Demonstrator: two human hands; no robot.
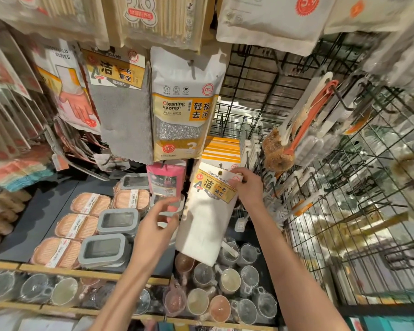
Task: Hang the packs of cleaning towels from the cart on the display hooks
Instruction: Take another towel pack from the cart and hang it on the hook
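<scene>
"Cleaning towels" pack (209, 211) in right hand (247, 187)

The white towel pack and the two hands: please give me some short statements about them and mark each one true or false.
1. The right hand pinches the top card of the white towel pack. True.
2. The left hand grips the white towel pack. False: its fingers are loosely spread beside the pack and hold nothing.
3. A grey towel pack hangs to the left of the cleaning sponge pack. True.
4. The white towel pack lies flat on the shelf. False: it is held up, tilted, above the plastic cups.
5. The soap boxes are blue. False: they are peach coloured.
</scene>
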